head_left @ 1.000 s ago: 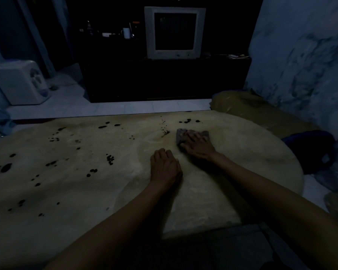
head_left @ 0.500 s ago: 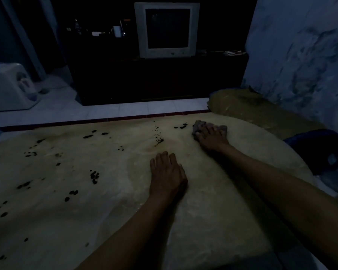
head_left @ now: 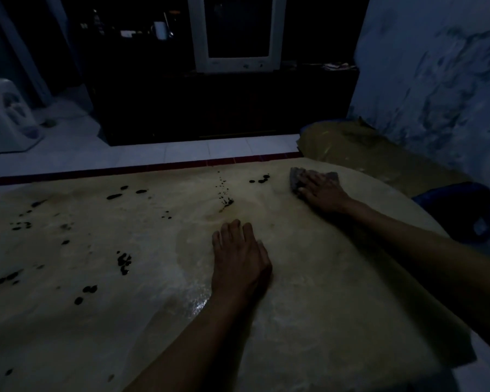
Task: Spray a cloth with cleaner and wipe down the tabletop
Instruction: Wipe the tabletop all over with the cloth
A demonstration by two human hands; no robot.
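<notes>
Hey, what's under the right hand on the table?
A grey cloth lies under the right hand, pressed flat on the tabletop. Its edges show on both sides of the fingers; its middle and the tabletop beneath are covered.

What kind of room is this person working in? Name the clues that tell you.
Probably a dimly lit living room at home: an old boxy television stands on a dark low cabinet, the floor is tiled, and the tabletop being wiped sits low.
</notes>
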